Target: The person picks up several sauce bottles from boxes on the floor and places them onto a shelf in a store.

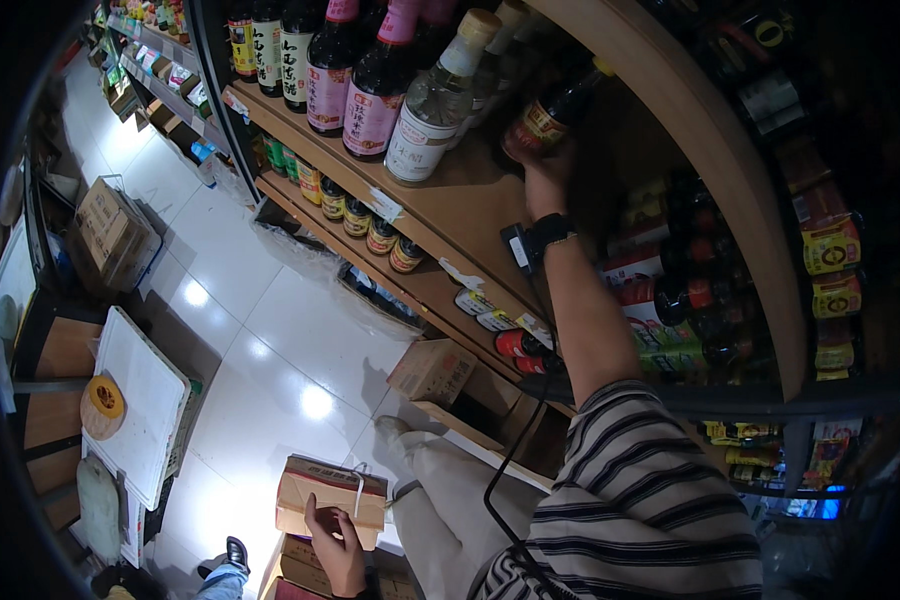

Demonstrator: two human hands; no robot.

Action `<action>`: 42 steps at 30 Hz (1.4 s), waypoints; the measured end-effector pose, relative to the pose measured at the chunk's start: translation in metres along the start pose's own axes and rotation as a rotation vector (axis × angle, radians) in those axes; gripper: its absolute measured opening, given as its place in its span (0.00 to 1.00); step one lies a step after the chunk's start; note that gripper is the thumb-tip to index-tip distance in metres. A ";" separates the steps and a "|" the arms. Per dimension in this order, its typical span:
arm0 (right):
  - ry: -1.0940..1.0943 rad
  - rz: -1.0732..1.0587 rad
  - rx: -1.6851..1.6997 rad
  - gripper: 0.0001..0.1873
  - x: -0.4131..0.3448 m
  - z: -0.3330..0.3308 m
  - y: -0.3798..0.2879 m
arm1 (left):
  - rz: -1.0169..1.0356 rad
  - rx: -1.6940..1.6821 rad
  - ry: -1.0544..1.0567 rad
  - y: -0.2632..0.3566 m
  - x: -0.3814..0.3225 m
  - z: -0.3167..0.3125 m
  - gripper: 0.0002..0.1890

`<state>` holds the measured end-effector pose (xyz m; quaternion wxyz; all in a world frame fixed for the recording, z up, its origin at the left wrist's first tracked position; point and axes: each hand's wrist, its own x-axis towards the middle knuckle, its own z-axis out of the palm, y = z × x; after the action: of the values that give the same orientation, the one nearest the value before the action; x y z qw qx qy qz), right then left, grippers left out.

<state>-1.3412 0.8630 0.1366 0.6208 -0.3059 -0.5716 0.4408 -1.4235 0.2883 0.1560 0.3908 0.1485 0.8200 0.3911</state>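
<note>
My right hand (544, 161) reaches deep into the upper wooden shelf (457, 202) and grips the lower part of a dark glass sauce bottle (546, 124) with a red and yellow label. The bottle leans, its yellow cap towards the back. Left of it stand a clear glass vinegar bottle (424, 139) with a white label and several dark bottles with pink labels (375, 112). Down at the bottom, my left hand (336, 544) is held over a tied cardboard carton (330, 491). Its fingers are apart with nothing in them; whether it touches the carton is unclear.
Small jars (356, 217) line the lower shelf. Opened cardboard boxes (450, 382) sit beneath, close to my legs. A white board (139, 405) with a yellow tape roll (106, 396) is at the left. Another person's shoe (236, 553) shows below. A black cable (495, 480) trails from my right wrist.
</note>
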 end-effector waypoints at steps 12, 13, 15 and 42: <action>0.169 -0.101 -0.658 0.39 0.038 0.020 0.050 | 0.031 0.004 0.027 -0.003 0.002 0.000 0.27; 0.169 -0.105 -0.659 0.39 0.043 0.015 0.056 | 0.033 0.001 0.026 -0.003 0.001 -0.001 0.27; 0.142 -0.152 -0.470 0.45 0.056 0.001 0.074 | 0.037 -0.003 0.017 -0.003 -0.001 -0.001 0.27; 0.116 0.278 -0.831 0.33 -0.029 0.027 -0.010 | -0.002 0.060 0.160 -0.017 -0.056 -0.027 0.25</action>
<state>-1.3642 0.8295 0.1373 0.4110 -0.6276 -0.6180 0.2351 -1.4064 0.2328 0.1830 0.3198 0.1278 0.8600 0.3766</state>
